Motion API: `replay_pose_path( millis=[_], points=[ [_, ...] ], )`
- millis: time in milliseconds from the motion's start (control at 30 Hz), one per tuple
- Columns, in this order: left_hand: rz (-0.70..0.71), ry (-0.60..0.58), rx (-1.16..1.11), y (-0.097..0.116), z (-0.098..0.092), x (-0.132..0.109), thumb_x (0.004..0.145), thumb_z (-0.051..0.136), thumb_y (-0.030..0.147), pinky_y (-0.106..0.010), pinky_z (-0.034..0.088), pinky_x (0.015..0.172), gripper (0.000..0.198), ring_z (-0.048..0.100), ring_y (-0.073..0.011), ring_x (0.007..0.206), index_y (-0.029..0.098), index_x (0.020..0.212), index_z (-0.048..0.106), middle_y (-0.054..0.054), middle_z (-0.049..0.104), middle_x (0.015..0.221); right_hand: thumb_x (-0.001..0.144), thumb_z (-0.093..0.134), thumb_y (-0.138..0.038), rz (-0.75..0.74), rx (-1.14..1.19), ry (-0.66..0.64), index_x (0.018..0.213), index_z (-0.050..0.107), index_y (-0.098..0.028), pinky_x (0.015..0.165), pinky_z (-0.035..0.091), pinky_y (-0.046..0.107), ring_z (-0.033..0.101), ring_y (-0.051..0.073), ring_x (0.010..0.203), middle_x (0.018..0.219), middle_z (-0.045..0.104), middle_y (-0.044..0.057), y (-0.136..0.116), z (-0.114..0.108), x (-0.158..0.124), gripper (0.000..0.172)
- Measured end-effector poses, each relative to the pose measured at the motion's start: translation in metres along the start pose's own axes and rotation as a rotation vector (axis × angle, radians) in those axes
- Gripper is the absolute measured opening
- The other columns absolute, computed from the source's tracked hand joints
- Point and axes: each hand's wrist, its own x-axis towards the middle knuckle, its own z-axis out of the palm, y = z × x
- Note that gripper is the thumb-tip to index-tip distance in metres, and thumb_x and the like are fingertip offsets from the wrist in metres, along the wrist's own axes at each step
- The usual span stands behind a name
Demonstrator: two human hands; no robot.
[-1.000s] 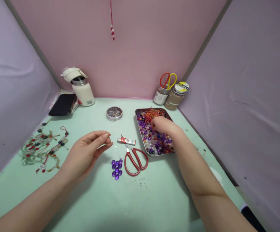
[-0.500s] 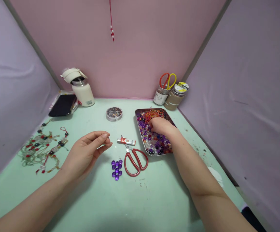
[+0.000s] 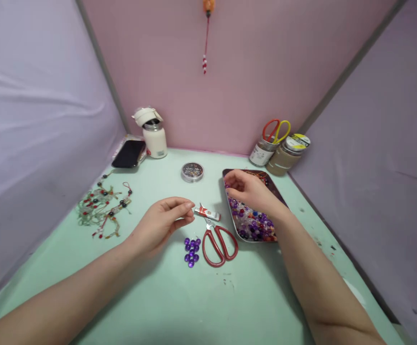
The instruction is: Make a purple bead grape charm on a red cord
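Note:
My left hand (image 3: 167, 218) is raised over the table with its thumb and fingertips pinched together; whatever lies between them is too small to name. My right hand (image 3: 249, 189) is over the left part of a metal tray (image 3: 231, 214) full of purple, clear and dark beads (image 3: 253, 225), its fingers curled towards the thumb. What they hold, if anything, cannot be made out. Below and between the hands lies a cluster of purple beads (image 3: 191, 253). Beside it are red-handled scissors (image 3: 210, 225), and a small red and white lighter-like stick (image 3: 208, 213) lies across their blades.
Beaded cords (image 3: 102, 203) lie tangled at the left. Behind them are a phone (image 3: 128, 154) and a cream bottle (image 3: 156, 142). A round clear case (image 3: 192, 171) sits mid-table. Two jars (image 3: 261, 154) stand at the back right, one holding scissors. A beaded string (image 3: 207, 40) hangs at the back.
My right hand has moved from among the beads near the orange thread to the tray's left edge. My left hand keeps its pinch. The whole view has shifted, so things appear further right.

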Motion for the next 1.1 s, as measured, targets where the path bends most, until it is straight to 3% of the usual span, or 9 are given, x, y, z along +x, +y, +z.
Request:
replay_pose_path(
  millis=[200, 400, 633, 1100],
  points=[
    [-0.044, -0.087, 0.003, -0.003, 0.000, -0.002, 0.070, 0.072, 0.032, -0.026, 0.047, 0.078, 0.017, 0.054, -0.0088, 0.067, 0.016, 0.073, 0.068, 0.000, 0.062, 0.069, 0.074, 0.065, -0.027, 0.040, 0.551, -0.062, 0.088, 0.064, -0.018, 0.076, 0.049, 0.031, 0.062, 0.014, 0.079, 0.086, 0.068, 0.003, -0.022, 0.031, 0.001, 0.017],
    [-0.108, -0.135, -0.003, -0.003, 0.002, -0.003, 0.069, 0.073, 0.032, -0.025, 0.046, 0.074, 0.020, 0.056, -0.0086, 0.064, 0.014, 0.077, 0.068, -0.001, 0.063, 0.068, 0.069, 0.072, -0.023, 0.125, 0.825, -0.032, 0.086, 0.066, -0.019, 0.074, 0.051, 0.030, 0.066, 0.014, 0.075, 0.085, 0.071, 0.003, -0.029, 0.051, 0.001, 0.019],
    [-0.085, -0.114, -0.034, -0.008, 0.002, -0.002, 0.067, 0.074, 0.034, -0.025, 0.045, 0.069, 0.024, 0.053, -0.0083, 0.060, 0.013, 0.075, 0.066, 0.000, 0.059, 0.064, 0.068, 0.073, -0.025, 0.139, 0.855, -0.064, 0.085, 0.066, -0.019, 0.077, 0.052, 0.032, 0.067, 0.015, 0.076, 0.084, 0.072, 0.003, -0.034, 0.062, -0.003, 0.020],
    [-0.090, -0.070, -0.100, -0.016, 0.001, 0.000, 0.068, 0.074, 0.035, -0.024, 0.045, 0.066, 0.026, 0.052, -0.0083, 0.060, 0.012, 0.077, 0.063, 0.000, 0.057, 0.064, 0.069, 0.073, -0.028, 0.046, 0.740, 0.050, 0.084, 0.065, -0.021, 0.076, 0.052, 0.031, 0.063, 0.015, 0.079, 0.086, 0.068, 0.002, -0.039, 0.062, -0.005, 0.019]
  ],
)
